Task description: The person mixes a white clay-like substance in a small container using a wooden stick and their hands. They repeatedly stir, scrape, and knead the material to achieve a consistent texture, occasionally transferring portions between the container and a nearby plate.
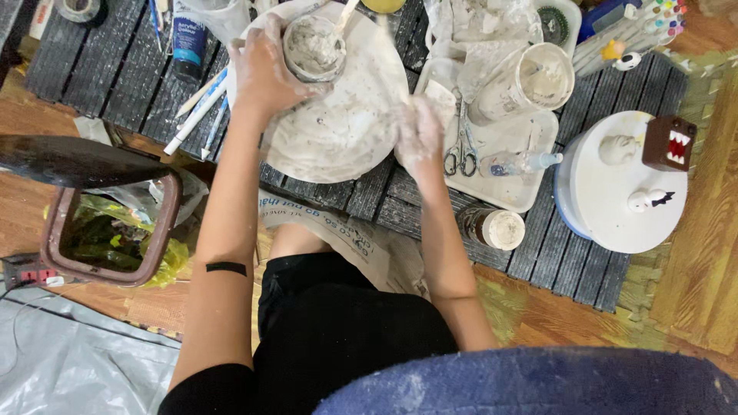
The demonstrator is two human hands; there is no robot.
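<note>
My left hand [261,69], smeared with pale clay, grips a small round cup [314,48] of grey-white paste that sits on a large round white plate [346,131]. A stick [344,15] stands in the cup. At the plate's right edge my right hand [419,134], coated in the same clay, has its fingers curled shut; whether it holds a lump I cannot tell. Both forearms reach forward over my lap.
A white tray [507,188] holds scissors [461,150], a tipped cup [530,81] and a small bottle [523,163]. A round white stand [615,207] with small figures and a brown box toy [669,144] is at right. A lidded jar [492,227], a paint tube [188,38], brushes [200,111] and a brown bin [111,242] are nearby.
</note>
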